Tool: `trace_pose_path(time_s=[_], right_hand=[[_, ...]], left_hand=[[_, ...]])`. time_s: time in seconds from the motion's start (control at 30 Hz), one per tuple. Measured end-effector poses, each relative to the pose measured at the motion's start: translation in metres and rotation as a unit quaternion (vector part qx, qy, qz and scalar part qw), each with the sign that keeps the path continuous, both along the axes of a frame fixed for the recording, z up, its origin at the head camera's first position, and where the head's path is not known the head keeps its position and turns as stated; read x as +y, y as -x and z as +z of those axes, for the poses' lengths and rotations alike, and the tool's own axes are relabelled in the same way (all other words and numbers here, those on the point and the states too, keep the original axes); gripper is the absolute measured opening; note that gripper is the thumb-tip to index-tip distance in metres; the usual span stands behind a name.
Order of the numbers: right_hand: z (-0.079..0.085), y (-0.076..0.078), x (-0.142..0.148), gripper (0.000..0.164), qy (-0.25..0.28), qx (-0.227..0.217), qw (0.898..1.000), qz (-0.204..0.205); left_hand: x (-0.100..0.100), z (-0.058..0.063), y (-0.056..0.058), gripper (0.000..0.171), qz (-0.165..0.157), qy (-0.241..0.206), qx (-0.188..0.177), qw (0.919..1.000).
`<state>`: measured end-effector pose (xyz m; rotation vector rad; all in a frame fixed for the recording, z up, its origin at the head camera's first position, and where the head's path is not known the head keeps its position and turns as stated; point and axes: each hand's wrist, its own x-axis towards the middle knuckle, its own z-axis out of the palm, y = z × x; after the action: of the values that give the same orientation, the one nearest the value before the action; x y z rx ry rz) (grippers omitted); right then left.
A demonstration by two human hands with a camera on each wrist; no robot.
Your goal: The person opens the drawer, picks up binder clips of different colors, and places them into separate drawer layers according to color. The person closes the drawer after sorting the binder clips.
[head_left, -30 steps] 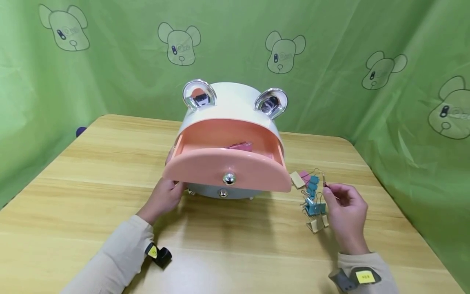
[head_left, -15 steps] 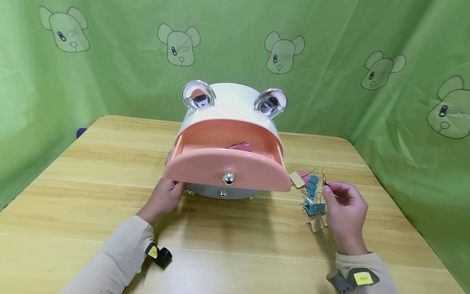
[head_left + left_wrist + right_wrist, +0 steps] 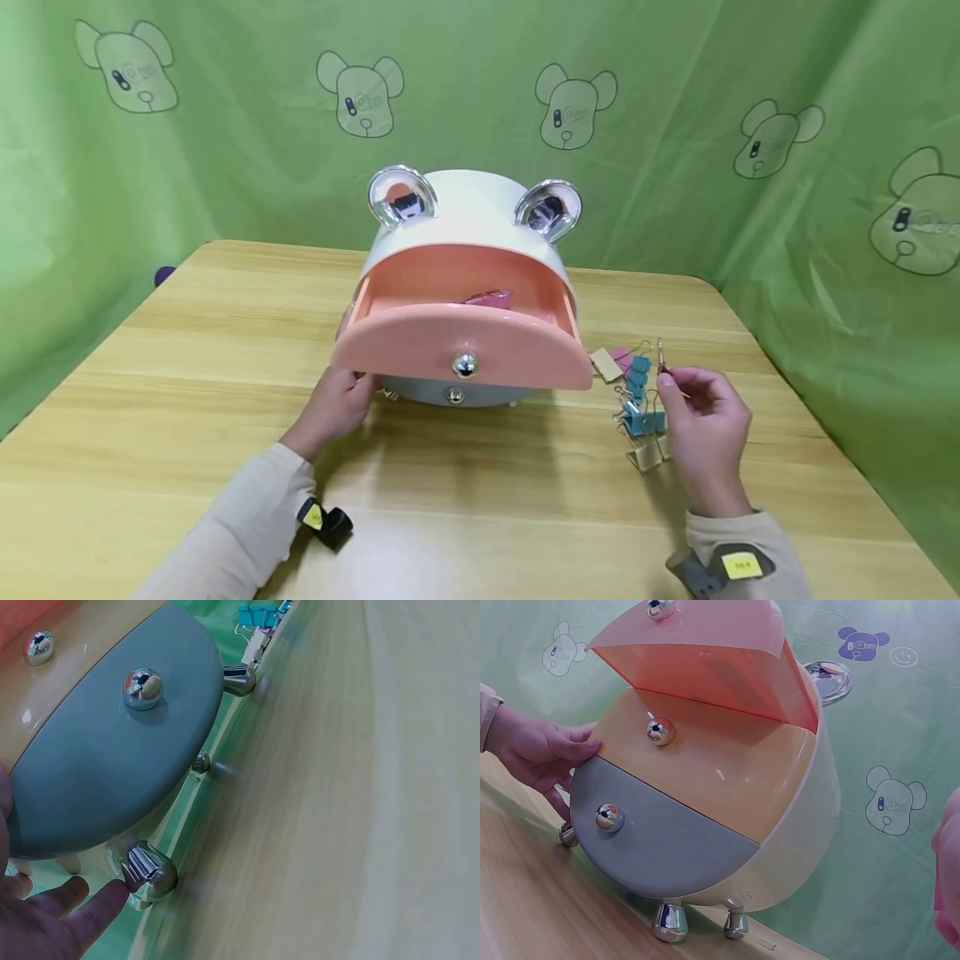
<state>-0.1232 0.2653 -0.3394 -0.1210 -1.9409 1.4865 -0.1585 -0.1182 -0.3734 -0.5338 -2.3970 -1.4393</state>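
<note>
A round, white drawer box [image 3: 480, 200] with silver ears stands on the table, its pink top drawer [image 3: 525, 346] pulled out. My left hand [image 3: 337, 400] holds the box's left side; in the right wrist view its thumb [image 3: 581, 750] lies on the front edge. Its fingers reach to a silver foot [image 3: 150, 871] in the left wrist view. My right hand [image 3: 708, 425] pinches a pink binder clip [image 3: 663, 368] by thumb and fingertips, its wire handle pointing up. Beside that hand lie several binder clips: teal [image 3: 643, 423], gold [image 3: 647, 455], cream [image 3: 606, 365] and pink [image 3: 622, 359].
A pink clip [image 3: 491, 298] shows inside the pulled-out drawer. Below are a shut tan drawer [image 3: 727, 765] and a shut blue-grey drawer [image 3: 660, 840], each with a round silver knob. Green curtain [image 3: 465, 100] surrounds the wooden table [image 3: 465, 533].
The head view has shifted slightly. My right hand has edged up a little with the pink binder clip still pinched; my left hand keeps its place on the box.
</note>
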Motion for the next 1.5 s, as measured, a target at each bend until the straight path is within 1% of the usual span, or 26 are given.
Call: trace_pose_path(time_s=[0.13, 0.37, 0.47, 0.57, 0.63, 0.8, 0.9, 1.03, 1.17, 1.27, 1.5], right_hand=[[-0.001, 0.0, 0.001, 0.005, -0.005, -0.006, 1.0, -0.003], [-0.001, -0.001, 0.001, 0.006, -0.006, -0.014, 1.0, -0.007], [0.0, -0.001, 0.0, 0.007, -0.011, -0.012, 1.0, -0.005], [0.002, 0.0, -0.001, 0.007, -0.015, -0.009, 1.0, -0.004], [0.003, 0.0, -0.001, 0.006, -0.01, -0.006, 1.0, -0.004], [0.002, 0.001, -0.002, 0.008, -0.02, -0.006, 1.0, -0.009], [0.002, 0.001, -0.003, 0.008, -0.022, -0.013, 1.0, -0.011], [0.001, -0.001, -0.004, 0.007, -0.015, -0.014, 1.0, -0.006], [0.003, 0.0, -0.006, 0.007, -0.017, 0.006, 1.0, 0.002], [0.005, 0.001, -0.008, 0.007, -0.006, 0.015, 1.0, 0.01], [0.007, -0.003, -0.009, 0.007, -0.016, 0.007, 1.0, -0.002]], left_hand=[[0.0, 0.001, 0.0, 0.042, -0.01, -0.004, 0.007, 0.9999], [0.0, 0.0, -0.001, 0.037, -0.003, 0.004, 0.001, 1.0], [0.0, 0.001, -0.001, 0.042, -0.007, 0.001, 0.0, 1.0], [0.0, 0.003, 0.0, 0.044, -0.006, 0.002, -0.005, 1.0], [-0.001, 0.004, 0.0, 0.041, -0.001, 0.006, -0.012, 0.9999], [-0.005, 0.006, -0.001, 0.03, 0.012, 0.009, -0.032, 0.9994], [-0.006, 0.004, -0.002, 0.029, 0.013, 0.007, -0.039, 0.9991], [-0.005, 0.0, -0.002, 0.031, 0.007, 0.002, -0.042, 0.9991], [-0.003, 0.0, -0.002, 0.033, 0.004, -0.003, -0.037, 0.9993], [-0.003, 0.0, -0.002, 0.033, 0.002, -0.004, -0.034, 0.9994], [-0.003, -0.001, -0.003, 0.042, -0.008, -0.005, -0.041, 0.9991]])
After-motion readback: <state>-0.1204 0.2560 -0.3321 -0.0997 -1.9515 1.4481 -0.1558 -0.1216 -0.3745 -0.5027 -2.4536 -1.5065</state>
